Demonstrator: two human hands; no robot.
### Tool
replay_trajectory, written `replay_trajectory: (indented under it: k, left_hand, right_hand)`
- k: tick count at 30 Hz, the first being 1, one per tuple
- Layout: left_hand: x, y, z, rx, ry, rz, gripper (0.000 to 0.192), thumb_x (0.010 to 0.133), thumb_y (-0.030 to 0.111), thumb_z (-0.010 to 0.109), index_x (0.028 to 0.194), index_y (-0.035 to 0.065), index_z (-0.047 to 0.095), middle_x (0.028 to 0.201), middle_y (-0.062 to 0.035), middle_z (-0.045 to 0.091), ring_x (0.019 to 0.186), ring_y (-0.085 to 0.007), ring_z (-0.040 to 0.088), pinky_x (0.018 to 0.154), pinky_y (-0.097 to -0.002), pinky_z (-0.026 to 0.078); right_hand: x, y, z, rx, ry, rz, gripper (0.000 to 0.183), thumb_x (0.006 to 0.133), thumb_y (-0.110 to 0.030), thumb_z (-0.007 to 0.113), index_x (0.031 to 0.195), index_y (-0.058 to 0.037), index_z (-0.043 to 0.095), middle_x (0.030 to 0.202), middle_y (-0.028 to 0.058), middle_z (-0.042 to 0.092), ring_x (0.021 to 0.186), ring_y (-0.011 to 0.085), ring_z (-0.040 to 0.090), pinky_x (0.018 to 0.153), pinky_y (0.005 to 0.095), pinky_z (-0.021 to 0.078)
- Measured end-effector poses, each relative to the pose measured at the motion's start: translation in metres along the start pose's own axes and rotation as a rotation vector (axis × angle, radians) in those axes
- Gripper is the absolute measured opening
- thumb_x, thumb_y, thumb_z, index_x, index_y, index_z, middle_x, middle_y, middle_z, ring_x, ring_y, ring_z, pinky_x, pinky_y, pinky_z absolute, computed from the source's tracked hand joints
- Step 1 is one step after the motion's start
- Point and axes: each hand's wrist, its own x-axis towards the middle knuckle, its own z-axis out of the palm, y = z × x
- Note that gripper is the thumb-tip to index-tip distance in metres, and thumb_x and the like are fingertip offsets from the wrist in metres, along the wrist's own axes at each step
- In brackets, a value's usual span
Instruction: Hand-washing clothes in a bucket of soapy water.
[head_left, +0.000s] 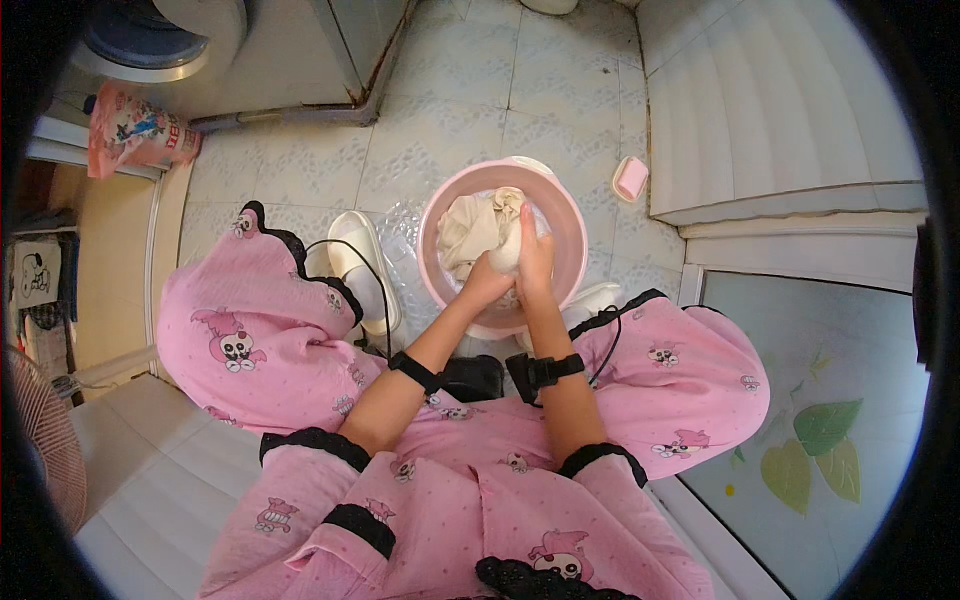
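Note:
Between my feet stands a pink plastic basin (575, 247) on the tiled floor. A wet cream-coloured cloth (469, 225) lies bunched inside it, with suds along its edges. My left hand (489, 285) grips a fold of this cloth near the basin's middle. Pressed close beside it, my right hand (535, 251) holds the same bunch, its thumb pointing up along the fabric. A pale, foamy part of the cloth bulges between both hands. The basin's bottom is mostly hidden by cloth and hands.
Right of the basin, a pink bar of soap (634, 176) sits in a small dish. Clear crinkled plastic (409, 247) lies by my left slipper (356, 262). A pink detergent bag (142, 135) leans near the washing machine (285, 60). A fan (45, 442) stands at far left.

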Motion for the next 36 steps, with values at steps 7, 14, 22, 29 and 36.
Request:
replay_trajectory:
  k: [7, 14, 22, 29, 36]
  left_hand:
    - [0.004, -0.027, -0.005, 0.145, -0.045, 0.127, 0.037, 0.069, 0.018, 0.061, 0.102, 0.0, 0.06, 0.099, -0.0191, 0.063, 0.091, -0.0312, 0.061, 0.08, -0.0349, 0.045]
    - [-0.003, -0.002, 0.004, 0.574, 0.244, -0.194, 0.031, 0.065, 0.023, 0.064, 0.08, -0.0038, 0.063, 0.079, -0.0237, 0.063, 0.08, -0.0382, 0.061, 0.076, -0.0435, 0.045]
    - [-0.01, 0.015, 0.008, 0.78, 0.204, 0.074, 0.021, 0.066, 0.022, 0.063, 0.067, 0.0012, 0.065, 0.067, -0.0218, 0.061, 0.065, -0.0379, 0.06, 0.066, -0.0467, 0.045]
    - [0.005, 0.012, -0.011, 0.491, -0.058, 0.147, 0.031, 0.065, 0.02, 0.064, 0.091, 0.0026, 0.063, 0.078, -0.0211, 0.063, 0.077, -0.038, 0.061, 0.07, -0.0422, 0.047]
    - [0.008, 0.004, -0.026, 0.589, -0.083, 0.269, 0.066, 0.063, 0.025, 0.07, 0.121, 0.0018, 0.049, 0.104, -0.0187, 0.06, 0.097, -0.0298, 0.058, 0.083, -0.0343, 0.046]
  right_hand:
    - [0.013, 0.022, -0.008, 0.22, 0.009, 0.152, 0.047, 0.087, -0.041, 0.053, 0.103, 0.0028, 0.059, 0.093, 0.0112, 0.06, 0.079, 0.0171, 0.058, 0.069, 0.0296, 0.0469]
    - [-0.011, 0.01, 0.006, -0.593, 0.133, -0.75, 0.043, 0.082, -0.024, 0.064, 0.111, 0.0046, 0.052, 0.1, 0.0123, 0.059, 0.093, 0.0237, 0.056, 0.087, 0.0327, 0.0424]
    - [0.001, 0.005, -0.011, -0.075, 0.158, -0.002, 0.037, 0.089, -0.038, 0.054, 0.066, -0.009, 0.052, 0.054, 0.0015, 0.048, 0.048, 0.0109, 0.045, 0.049, 0.0256, 0.0376]
    - [0.015, -0.003, -0.028, 0.361, -0.259, 0.196, 0.052, 0.094, -0.046, 0.035, 0.053, -0.014, 0.032, 0.048, -0.001, 0.028, 0.042, 0.0137, 0.031, 0.047, 0.0264, 0.0358]
    - [0.045, 0.007, -0.075, 0.741, -0.045, 0.193, 0.05, 0.095, -0.047, 0.023, 0.069, -0.0088, 0.043, 0.071, 0.0073, 0.048, 0.067, 0.0238, 0.049, 0.072, 0.0398, 0.044]
